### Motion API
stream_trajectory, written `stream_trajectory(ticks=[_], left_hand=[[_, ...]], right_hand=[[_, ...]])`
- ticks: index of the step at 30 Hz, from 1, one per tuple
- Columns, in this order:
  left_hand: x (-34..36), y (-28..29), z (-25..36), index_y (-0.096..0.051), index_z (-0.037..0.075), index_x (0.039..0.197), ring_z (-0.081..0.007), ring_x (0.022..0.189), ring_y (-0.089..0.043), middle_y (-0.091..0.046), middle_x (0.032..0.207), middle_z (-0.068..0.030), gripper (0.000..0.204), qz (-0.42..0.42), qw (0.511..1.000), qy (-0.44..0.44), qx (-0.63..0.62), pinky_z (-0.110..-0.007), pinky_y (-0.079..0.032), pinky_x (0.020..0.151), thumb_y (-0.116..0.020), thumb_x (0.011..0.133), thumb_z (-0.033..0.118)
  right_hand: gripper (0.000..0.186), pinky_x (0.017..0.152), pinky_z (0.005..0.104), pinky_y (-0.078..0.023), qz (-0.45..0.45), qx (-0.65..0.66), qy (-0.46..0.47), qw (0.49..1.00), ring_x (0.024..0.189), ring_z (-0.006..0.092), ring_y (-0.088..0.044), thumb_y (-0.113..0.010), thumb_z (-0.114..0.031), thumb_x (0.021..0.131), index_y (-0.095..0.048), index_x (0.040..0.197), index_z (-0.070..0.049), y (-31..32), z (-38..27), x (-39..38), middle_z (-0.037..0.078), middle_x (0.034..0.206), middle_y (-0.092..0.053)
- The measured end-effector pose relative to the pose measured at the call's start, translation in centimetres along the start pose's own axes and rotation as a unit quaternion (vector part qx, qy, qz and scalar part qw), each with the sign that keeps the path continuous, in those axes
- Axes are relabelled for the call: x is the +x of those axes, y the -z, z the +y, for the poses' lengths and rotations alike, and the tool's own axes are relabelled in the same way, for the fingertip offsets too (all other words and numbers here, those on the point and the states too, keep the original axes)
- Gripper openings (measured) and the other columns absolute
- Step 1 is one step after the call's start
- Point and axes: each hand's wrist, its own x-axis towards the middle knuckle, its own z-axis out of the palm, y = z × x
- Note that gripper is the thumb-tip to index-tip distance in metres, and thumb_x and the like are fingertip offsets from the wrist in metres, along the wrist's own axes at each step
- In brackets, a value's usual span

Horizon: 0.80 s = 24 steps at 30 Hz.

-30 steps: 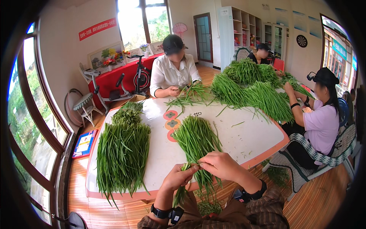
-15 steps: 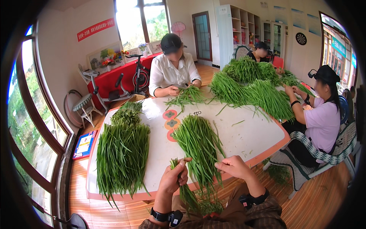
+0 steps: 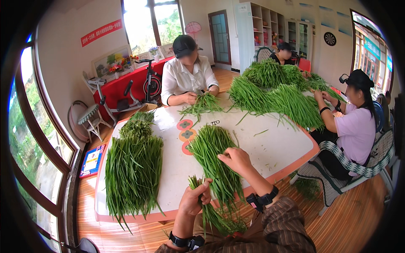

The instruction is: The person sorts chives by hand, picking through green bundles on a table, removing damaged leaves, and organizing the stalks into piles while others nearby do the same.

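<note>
My left hand (image 3: 192, 201) is closed around a small bunch of garlic chives (image 3: 212, 219) at the table's near edge. The bunch's cut ends poke out above the fist and its leaves hang below. Over the right side of the middle pile of garlic chives (image 3: 207, 145) is my right hand (image 3: 237, 161), thumb and fingers pinched together. Whatever that pinch may hold is too small to make out. To the left lies a larger heap of garlic chives (image 3: 133, 173), its leaves drooping over the near edge.
The white table (image 3: 274, 145) has an orange rim. Across it, a person in a white shirt (image 3: 187, 80) handles chives. A person in a pink top (image 3: 357, 126) sits at the right, beside a big heap of chives (image 3: 291, 101). Another person (image 3: 283, 55) sits farther back.
My right hand has moved up and left, from beside the middle pile to over it. The left hand keeps its bunch near the same place. The view has shifted slightly.
</note>
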Motion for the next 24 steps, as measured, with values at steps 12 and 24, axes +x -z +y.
stream_trajectory(ticks=[12, 24], left_hand=[[-0.3, 1.9, -0.2, -0.048, 0.0, 0.108, -0.0155, 0.054, -0.046, -0.048, 0.063, -0.0049, 0.029, 0.027, 0.999, 0.011, -0.034, -0.03, -0.041, 0.054, -0.043, 0.091, 0.024], [0.1, 2.2, -0.6, -0.048, -0.001, 0.105, -0.0128, 0.048, -0.042, -0.045, 0.057, -0.002, 0.028, -0.005, 0.997, 0.029, -0.075, -0.028, -0.038, 0.049, -0.043, 0.091, 0.023]], right_hand=[[0.024, 0.06, 0.0315, -0.048, -0.041, 0.089, -0.132, 0.986, 0.06, 0.0198, -0.06, -0.062, -0.027, 0.068, -0.066, 0.074, -0.004, -1.4, 6.2, 4.0, 0.01, 0.064, -0.063], [0.042, 0.068, 0.0381, -0.047, -0.005, 0.019, -0.082, 0.996, 0.074, 0.031, -0.06, -0.055, -0.046, 0.074, -0.065, 0.076, -0.005, -1.9, 2.7, 6.4, 0.015, 0.074, -0.063]])
